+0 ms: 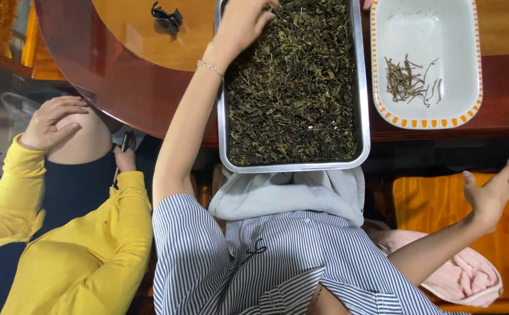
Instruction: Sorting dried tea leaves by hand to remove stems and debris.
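You are sitting against the big round wooden table (120, 87), and everything else is best placed from the metal tray (294, 166) that is lying on its near edge, straight in front of you and slightly overhanging your lap. The tray is sitting lengthwise away from you, probably so that you can be reaching its whole bed without standing, and it is filled wall to wall with dried dark green leaves (292, 87). To the left of the tray a second person in a yellow sleeve (79, 256) is sitting beside you, one hand resting on a knee, taking no part in the tray. To the right of the tray a white dish with an orange-dashed rim (423, 121) is waiting close by, seemingly near enough for picked-out bits to be dropped in without stretching; a small heap of thin brown stems (409, 81) is lying in it. Below and right of the tray, an orange cushion (441, 204) and a pink cloth (464, 277) are lying beside your lap. Your left hand (243, 23) is reaching over the tray's far left corner, fingers curled down into the leaves, though whether they are pinching anything I cannot tell. Your right hand (490, 195) is hovering over the cushion, fingers spread loose, gripping nothing. Beyond the tray's far left corner a small black clip (167, 16) is lying on the table.
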